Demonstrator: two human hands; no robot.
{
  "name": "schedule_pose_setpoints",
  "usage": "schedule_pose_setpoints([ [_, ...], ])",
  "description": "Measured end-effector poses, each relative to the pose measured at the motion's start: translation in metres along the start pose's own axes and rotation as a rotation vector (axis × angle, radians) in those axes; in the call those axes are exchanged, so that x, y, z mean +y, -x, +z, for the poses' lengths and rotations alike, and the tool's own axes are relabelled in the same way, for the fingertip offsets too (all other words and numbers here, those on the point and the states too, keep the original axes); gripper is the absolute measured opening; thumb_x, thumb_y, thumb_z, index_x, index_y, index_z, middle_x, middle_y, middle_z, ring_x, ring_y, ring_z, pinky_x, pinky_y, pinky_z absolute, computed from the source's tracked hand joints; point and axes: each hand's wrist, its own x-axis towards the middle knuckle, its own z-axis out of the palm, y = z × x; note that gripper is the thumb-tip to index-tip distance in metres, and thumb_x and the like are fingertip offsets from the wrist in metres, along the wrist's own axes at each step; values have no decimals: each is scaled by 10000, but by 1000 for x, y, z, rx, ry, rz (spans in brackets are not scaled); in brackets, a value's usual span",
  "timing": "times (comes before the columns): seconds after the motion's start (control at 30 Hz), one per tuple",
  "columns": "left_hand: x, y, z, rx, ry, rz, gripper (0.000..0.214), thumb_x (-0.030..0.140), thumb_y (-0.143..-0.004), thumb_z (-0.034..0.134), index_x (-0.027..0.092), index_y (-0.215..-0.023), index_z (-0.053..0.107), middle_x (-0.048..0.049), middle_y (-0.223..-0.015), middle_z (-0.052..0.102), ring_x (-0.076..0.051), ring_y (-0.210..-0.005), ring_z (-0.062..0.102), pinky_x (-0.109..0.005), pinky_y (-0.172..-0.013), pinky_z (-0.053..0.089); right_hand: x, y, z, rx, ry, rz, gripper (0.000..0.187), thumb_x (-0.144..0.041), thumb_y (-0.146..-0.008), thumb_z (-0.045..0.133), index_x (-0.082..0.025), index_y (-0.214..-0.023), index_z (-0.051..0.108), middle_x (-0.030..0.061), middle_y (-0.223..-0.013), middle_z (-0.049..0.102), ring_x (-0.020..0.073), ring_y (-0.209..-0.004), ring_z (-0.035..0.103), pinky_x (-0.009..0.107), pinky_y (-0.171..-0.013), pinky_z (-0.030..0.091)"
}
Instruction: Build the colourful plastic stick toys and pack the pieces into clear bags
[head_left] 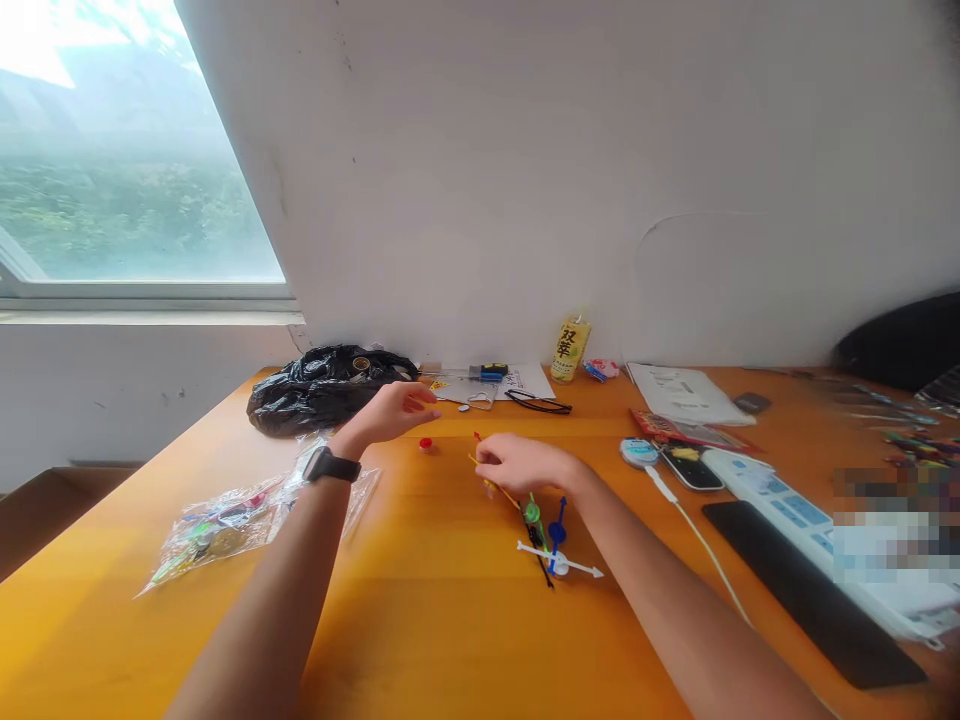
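Observation:
My left hand [395, 412] hovers over the table with its fingers loosely bent and apart, holding nothing. Below it lies a small round red piece [426, 444]. My right hand [525, 463] is lowered to the tabletop, its fingers curled around a thin yellow arrow-like plastic piece [508, 494], partly hidden by them. A red tip [477, 436] pokes out just beyond these fingers. Near the right wrist lie a green spinner piece [532, 513], a blue arrow spinner [556, 533], a white arrow spinner [561, 565] and a black arrow [544, 570], overlapping one another.
Left of my left forearm lies a clear bag [217, 525] of colourful parts. A black plastic bag [322, 388], glasses [537, 402] and a yellow drink carton [570, 349] stand or lie towards the wall. A white cable [705, 545], phone [691, 467] and power strip [780, 500] are at right.

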Motion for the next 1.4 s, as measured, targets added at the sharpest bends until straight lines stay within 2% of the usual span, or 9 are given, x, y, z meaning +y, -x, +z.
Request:
schedule_pose_setpoints([
  [0.1, 32, 7, -11, -71, 103, 51, 349, 509, -907, 685, 166, -952, 732, -72, -904, 769, -207, -844, 727, -283, -723, 565, -2, -8, -2, 210, -412, -41, 177, -369, -910, 624, -210, -841, 587, 0, -691, 655, 124, -548, 553, 234, -501, 388],
  [0.23, 63, 12, -12, -279, 262, 139, 345, 478, -880, 743, 177, -1048, 722, -85, -1032, 771, -211, -932, 737, -241, -662, 573, -5, -16, -2, 394, -740, -87, 280, -466, -882, 681, -204, -883, 582, -13, -648, 631, 118, -540, 566, 220, -503, 420],
  [0.53, 64, 6, 7, -226, 175, 72, 320, 438, -853, 764, 184, -1040, 710, -77, -962, 771, -189, -809, 727, -214, -558, 570, -12, -15, -1, 342, -994, -58, 224, -244, -723, 687, -195, -917, 588, -11, -713, 670, 114, -603, 597, 218, -565, 456],
  [0.8, 57, 5, 11, -294, 103, 47, 196, 348, -819, 751, 178, -899, 694, -31, -796, 750, -162, -659, 692, -222, -518, 514, 1, -23, 12, 277, -777, -48, 165, -365, -825, 595, -220, -886, 548, -73, -611, 462, 90, -472, 360, 207, -425, 272],
  [0.9, 44, 1, 14, -310, -24, 58, 194, 310, -779, 774, 183, -923, 744, -35, -811, 761, -181, -703, 709, -235, -560, 507, 12, -26, 14, 322, -446, -6, 148, -350, -899, 488, -216, -880, 549, -60, -644, 475, 102, -491, 403, 227, -452, 310],
  [1.0, 34, -2, 17, -388, -128, 47, 173, 318, -750, 803, 189, -864, 793, -48, -844, 781, -211, -804, 727, -252, -637, 516, 24, -26, 13, 334, -173, 56, 116, -277, -875, 539, -198, -791, 534, -62, -590, 458, 104, -514, 435, 235, -491, 288],
  [1.23, 19, -2, 24, -501, -157, -94, 147, 221, -671, 802, 203, -816, 789, -23, -840, 778, -206, -785, 708, -246, -626, 482, 33, -9, -8, 232, 34, 129, 156, -319, -822, 708, -183, -867, 648, 23, -779, 684, 140, -657, 568, 245, -566, 340],
  [1.3, 14, 0, 22, -508, -152, -121, 183, 220, -670, 792, 219, -852, 802, -13, -825, 767, -199, -769, 695, -244, -625, 475, 29, 1, -20, 160, 110, 142, 209, -363, -792, 752, -188, -747, 647, 28, -739, 680, 144, -630, 558, 257, -553, 329],
  [1.4, 6, 2, 18, -540, -120, -119, 214, 219, -672, 785, 241, -883, 817, -6, -844, 768, -196, -783, 684, -241, -643, 474, 22, 14, -31, -86, 259, 217, 384, -486, -731, 803, -194, -580, 605, 14, -574, 619, 143, -527, 512, 271, -516, 304],
])
